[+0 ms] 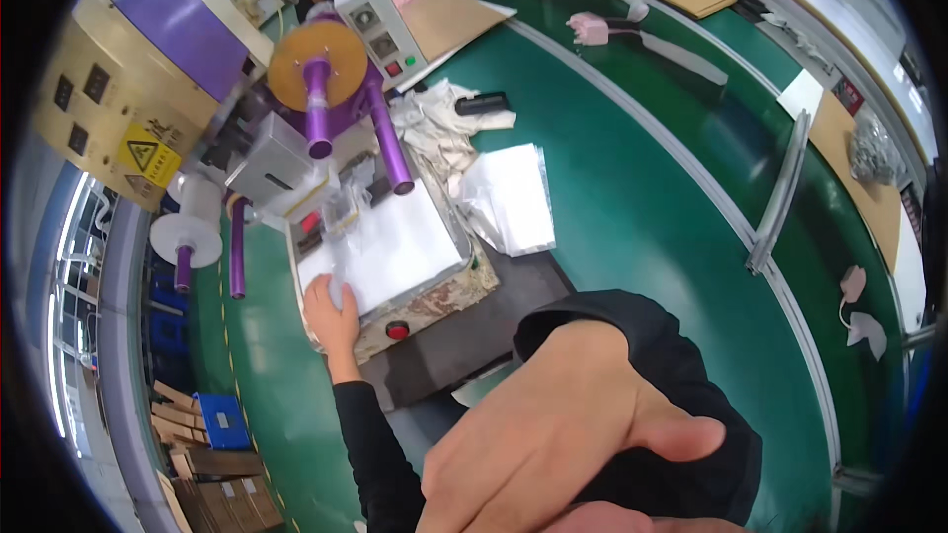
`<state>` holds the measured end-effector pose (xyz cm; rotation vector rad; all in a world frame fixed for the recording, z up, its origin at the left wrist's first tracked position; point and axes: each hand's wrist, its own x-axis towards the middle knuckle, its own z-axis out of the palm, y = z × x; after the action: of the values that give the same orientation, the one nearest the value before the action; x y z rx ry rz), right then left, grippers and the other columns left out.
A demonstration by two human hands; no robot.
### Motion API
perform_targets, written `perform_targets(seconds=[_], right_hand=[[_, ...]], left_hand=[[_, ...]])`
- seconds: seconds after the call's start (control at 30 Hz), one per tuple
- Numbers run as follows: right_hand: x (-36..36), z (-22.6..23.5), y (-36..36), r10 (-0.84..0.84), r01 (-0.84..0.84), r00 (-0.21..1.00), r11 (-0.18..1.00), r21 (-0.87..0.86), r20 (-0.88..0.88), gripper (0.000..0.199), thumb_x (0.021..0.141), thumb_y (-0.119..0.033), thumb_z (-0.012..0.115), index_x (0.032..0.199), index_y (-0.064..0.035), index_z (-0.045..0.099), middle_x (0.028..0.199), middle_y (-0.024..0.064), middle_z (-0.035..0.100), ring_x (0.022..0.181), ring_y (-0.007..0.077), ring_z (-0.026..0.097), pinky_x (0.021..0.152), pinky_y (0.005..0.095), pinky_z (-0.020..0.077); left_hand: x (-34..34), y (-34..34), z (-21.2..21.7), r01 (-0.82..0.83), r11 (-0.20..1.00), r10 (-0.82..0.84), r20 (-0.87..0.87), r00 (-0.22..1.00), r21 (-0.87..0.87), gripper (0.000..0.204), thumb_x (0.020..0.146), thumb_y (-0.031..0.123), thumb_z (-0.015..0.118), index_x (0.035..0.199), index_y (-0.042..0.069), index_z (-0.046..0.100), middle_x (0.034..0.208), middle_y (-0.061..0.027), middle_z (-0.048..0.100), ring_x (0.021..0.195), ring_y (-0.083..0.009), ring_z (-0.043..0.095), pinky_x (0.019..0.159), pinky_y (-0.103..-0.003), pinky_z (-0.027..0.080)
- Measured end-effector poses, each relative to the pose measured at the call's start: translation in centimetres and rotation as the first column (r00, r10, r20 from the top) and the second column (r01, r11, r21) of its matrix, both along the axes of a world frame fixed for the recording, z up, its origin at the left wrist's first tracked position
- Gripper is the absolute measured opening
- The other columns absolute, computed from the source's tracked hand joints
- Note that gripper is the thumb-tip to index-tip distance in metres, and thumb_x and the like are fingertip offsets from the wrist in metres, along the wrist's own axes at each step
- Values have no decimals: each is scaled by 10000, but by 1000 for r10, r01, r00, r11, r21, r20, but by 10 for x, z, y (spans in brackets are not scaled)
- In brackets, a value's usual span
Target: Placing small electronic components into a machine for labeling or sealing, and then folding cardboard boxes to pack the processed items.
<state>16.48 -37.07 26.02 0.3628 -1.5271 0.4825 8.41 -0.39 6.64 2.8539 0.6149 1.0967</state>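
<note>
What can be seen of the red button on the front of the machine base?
The red button is round, its smooth cap plastic-looking, set in a dark surround. It sits on the front of the worn, mottled machine base. The left hand lies to its left, apart; nothing touches the cap. Whether it is pressed is unclear.

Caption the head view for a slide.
Left hand at the edge of a white sheet; right hand close to the camera.

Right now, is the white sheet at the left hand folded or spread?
Looks spread: the white sheet lies flat, no fold visible.
</note>
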Motion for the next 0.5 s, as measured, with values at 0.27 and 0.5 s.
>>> perform_targets(seconds=[0.27,0.5], right_hand=[[39,-4,8,-260,256,966,952,168,2,1220,884,-941,290,1234,191,582,1098,325,653,967,457,690,819,518,553],[88,21,-10,-175,183,919,983,10,353,1252,904,-930,210,1253,208,597,1154,344,670,973,437,706,835,462,573]], left_hand=[[5,-10,3,-52,998,52,3,999,-21,398,876,250,721,1215,53,657,1284,-162,654,1213,-387,589,1035,-494,443],[15,10,11,-40,998,39,-30,999,-50,284,853,264,761,1058,83,686,1045,-130,658,1042,-360,611,905,-482,470]])
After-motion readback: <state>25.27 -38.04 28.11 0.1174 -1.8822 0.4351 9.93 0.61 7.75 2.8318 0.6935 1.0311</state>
